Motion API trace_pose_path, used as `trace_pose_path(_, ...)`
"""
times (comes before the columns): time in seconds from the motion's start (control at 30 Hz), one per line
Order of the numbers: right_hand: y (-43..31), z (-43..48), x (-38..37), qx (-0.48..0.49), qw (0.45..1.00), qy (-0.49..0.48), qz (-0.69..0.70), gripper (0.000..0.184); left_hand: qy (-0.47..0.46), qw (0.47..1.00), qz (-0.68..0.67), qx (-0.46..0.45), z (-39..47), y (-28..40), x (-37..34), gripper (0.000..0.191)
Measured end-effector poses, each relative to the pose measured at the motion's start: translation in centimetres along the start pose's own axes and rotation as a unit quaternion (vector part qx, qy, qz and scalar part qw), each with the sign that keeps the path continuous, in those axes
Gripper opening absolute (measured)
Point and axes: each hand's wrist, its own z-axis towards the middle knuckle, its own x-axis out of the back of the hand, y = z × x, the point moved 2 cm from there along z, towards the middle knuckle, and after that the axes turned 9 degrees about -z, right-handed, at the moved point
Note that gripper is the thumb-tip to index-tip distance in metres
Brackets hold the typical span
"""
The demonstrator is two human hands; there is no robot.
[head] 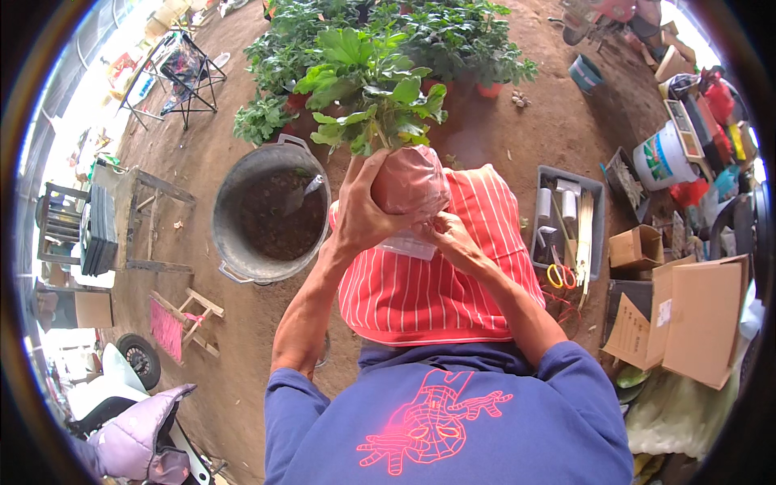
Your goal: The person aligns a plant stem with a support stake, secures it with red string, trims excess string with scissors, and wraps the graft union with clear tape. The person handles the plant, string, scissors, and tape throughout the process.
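A leafy green plant stands in a reddish-brown pot wrapped in clear plastic film. The pot is tilted above my lap, its leaves pointing away from me. My left hand grips the pot's left side and underside, with the thumb near the rim. At the pot's lower right, my right hand pinches the film with bent fingers. A loose flap of clear plastic hangs below the pot between both hands. Beneath them, a red striped apron covers my lap.
Left of my knees stands a large grey tub with dark soil inside. At right, a grey crate holds scissors, thin sticks and white rolls. Several potted plants stand ahead; cardboard boxes lie farther right.
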Motion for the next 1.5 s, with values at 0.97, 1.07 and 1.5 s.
trace_pose_path(0.97,-5.5,4.5,7.4,-0.061,0.979,-0.094,-0.169,0.041,-0.032,0.983,0.138,-0.115,-5.6,1.5,-0.5,0.088)
trace_pose_path(1.07,-12.0,3.2,5.7,-0.034,0.864,-0.094,-0.494,0.028,-0.031,0.983,0.147,-0.105,-5.4,1.7,-0.2,0.086)
trace_pose_path(1.5,-7.0,10.1,7.8,-0.007,0.998,0.006,-0.056,0.03,-0.048,0.964,0.262,-0.014,-3.7,3.0,-3.4,0.084)
